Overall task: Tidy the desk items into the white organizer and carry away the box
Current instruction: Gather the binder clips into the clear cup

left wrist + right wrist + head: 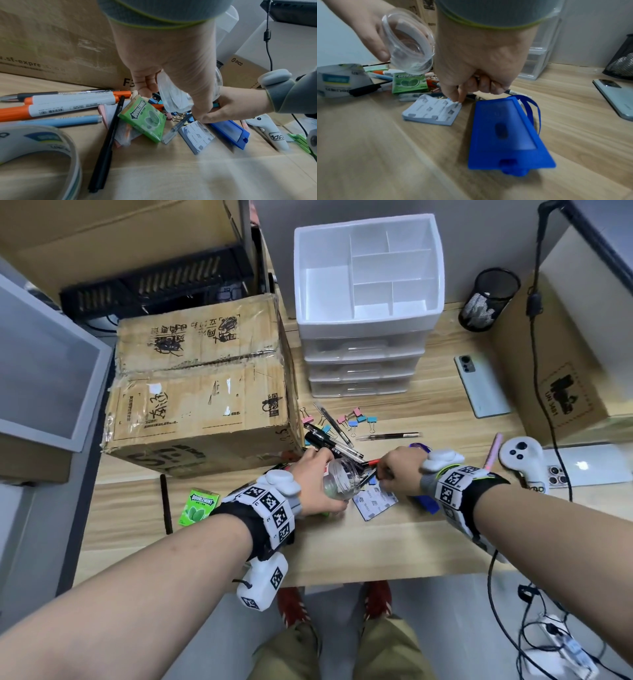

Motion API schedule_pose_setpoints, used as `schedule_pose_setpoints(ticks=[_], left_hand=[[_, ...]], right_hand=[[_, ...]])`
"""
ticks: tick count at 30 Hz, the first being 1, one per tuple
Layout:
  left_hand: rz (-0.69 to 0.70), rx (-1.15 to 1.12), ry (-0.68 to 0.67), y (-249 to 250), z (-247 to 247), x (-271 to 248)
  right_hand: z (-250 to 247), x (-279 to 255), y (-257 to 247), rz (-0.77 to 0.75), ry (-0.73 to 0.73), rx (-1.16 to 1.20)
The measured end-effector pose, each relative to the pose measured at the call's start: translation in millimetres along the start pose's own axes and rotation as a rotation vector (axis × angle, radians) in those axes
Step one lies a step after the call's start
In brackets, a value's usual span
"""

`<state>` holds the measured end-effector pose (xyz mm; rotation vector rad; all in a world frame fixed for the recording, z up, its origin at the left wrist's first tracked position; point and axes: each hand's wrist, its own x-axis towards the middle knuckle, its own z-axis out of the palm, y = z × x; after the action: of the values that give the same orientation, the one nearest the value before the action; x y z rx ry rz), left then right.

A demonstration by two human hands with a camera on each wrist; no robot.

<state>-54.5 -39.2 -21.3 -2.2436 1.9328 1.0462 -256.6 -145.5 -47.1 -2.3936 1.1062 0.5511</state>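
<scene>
My left hand (317, 475) grips a clear plastic jar (342, 475), tilted with its mouth (409, 44) toward my right hand (397, 474). The right hand's fingers are curled and seem to pinch a small blue binder clip (216, 104) just above a notes pad (433, 111). A blue badge holder (506, 134) lies beside the pad. More binder clips (356, 419), pens (390, 435), orange markers (68, 100), a tape roll (34, 148) and a green gum box (198, 506) litter the desk. The white organizer (366, 321) stands behind, with the cardboard box (202, 392) to its left.
A phone (483, 386), a black mesh cup (489, 299), a white controller (524, 463) and a second carton (561, 378) with a hanging cable occupy the right side. A black pen (166, 505) lies near the desk's left front edge.
</scene>
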Motion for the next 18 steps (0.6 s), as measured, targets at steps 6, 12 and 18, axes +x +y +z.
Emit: schedule_pose_setpoints(ticks=[6,12,18], left_hand=[[0.017,0.028,0.027,-4,10,-7],[0.024,-0.010,0.029,-14,15,-13],[0.016,-0.039,0.037,-19,15,-18]], right_hand=[[14,2,-6,0.004,0.141,0.009],[21,10,-20,0.058,0.156,0.026],[27,12,-32,0.105,0.160,0.109]])
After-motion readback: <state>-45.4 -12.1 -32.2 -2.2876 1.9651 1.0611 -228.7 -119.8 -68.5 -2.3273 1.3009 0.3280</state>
